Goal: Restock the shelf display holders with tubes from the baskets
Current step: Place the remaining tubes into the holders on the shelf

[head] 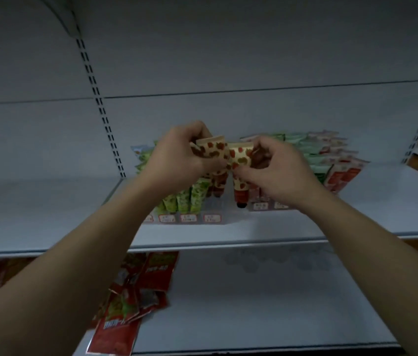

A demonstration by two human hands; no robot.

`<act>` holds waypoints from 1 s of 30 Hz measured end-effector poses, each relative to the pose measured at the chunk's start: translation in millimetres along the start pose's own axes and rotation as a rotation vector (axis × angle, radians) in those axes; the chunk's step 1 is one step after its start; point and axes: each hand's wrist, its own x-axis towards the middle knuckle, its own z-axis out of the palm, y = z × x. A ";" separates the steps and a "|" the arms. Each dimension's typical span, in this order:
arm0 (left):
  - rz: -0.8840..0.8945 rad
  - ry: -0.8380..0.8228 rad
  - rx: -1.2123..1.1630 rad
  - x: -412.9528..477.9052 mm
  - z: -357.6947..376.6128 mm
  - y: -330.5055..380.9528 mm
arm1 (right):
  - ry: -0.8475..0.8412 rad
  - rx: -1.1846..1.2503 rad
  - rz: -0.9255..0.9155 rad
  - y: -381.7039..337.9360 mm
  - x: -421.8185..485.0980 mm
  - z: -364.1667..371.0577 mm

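- Holding a bundle of cream plastic tubes (210, 150) printed with red and brown fruit, your left hand (179, 155) is curled tightly round it above the stock.
- Your right hand (277, 170) pinches a single cream tube (240, 181) with red fruit print and a dark cap between thumb and fingertips. It hangs cap-down, just above the clear plastic display holder (213, 218) on the white metal shelf (356, 222).
- Risk 1: the pinch sits high on the tube, so the cap end can swing and miss its slot. Steady it before lowering.
- Risk 2: the 2 hands are nearly touching. A knock could loosen the bundle and drop tubes onto the rows below.
- Risk 3: the slot beneath is narrow. A tilted entry would likely jam against neighbouring stock.
- Surroundings: green-printed tubes (190, 199) fill the holder's left rows and red-and-white tubes (341, 176) the right, flanking the target closely.
- Red foil sachets (125, 317) lie on the lower shelf, well apart.
- The baskets are not in view.
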 end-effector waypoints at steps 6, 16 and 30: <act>0.110 -0.060 0.387 25.5 16.5 -12.9 | -0.002 -0.159 -0.038 27.4 11.5 18.6; 0.077 -0.238 0.748 46.8 29.6 -24.4 | 0.071 -0.171 -0.066 31.9 21.2 38.5; 0.032 -0.315 0.942 58.7 27.3 -12.7 | 0.018 -0.545 -0.121 33.5 32.9 55.5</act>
